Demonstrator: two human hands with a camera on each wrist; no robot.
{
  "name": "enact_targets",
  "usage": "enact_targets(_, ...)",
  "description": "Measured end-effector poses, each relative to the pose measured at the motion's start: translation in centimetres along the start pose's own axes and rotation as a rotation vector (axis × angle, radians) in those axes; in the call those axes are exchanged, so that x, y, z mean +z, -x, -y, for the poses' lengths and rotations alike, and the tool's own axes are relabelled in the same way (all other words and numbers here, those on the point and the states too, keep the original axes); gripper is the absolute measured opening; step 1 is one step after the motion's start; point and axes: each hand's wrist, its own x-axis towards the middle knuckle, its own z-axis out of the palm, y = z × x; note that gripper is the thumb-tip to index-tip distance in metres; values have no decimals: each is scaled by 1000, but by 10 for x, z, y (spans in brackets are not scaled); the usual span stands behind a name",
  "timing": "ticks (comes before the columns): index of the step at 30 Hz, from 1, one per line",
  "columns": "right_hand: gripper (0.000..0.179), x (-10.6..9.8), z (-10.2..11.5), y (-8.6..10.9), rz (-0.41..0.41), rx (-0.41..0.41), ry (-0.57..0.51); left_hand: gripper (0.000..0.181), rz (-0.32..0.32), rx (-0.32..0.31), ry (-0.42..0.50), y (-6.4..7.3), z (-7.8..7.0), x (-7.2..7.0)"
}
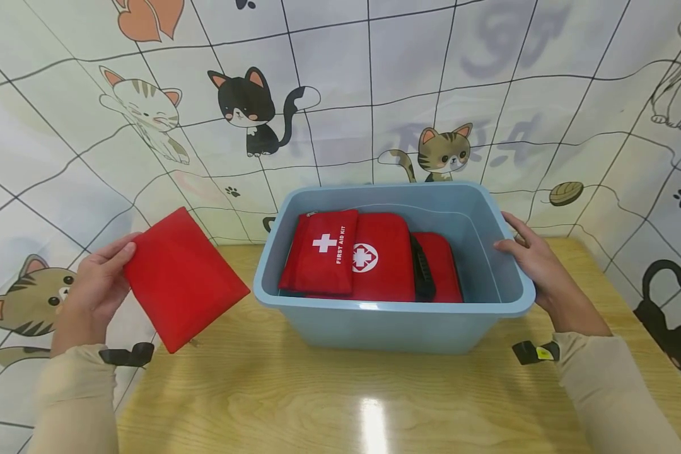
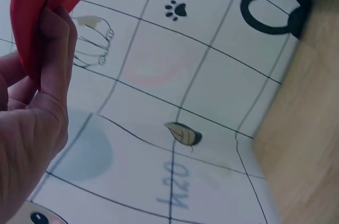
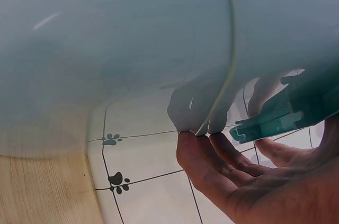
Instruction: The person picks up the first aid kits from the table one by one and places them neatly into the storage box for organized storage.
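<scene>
The left hand (image 1: 93, 284) pinches a flat red pouch (image 1: 184, 277) by its left edge, holding it above the bench (image 1: 318, 397) to the left of the blue tub (image 1: 391, 328). The right hand (image 1: 536, 261) rests on the tub's right rim, fingers fairly straight against the wall. Inside the tub lie red first aid kits (image 1: 369, 258), overlapping one another.

Bright, even light — tabletop (image 1: 374, 413) glare
</scene>
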Motion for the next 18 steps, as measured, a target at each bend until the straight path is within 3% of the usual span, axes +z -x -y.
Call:
enact_targets(8,70,0,0,1,-6,-8,-5,34,19,55,-32,-8,-21,38)
enact_targets(18,69,2,0,1,-9,-16,-8,38,143,101,-158,-32,-37,115)
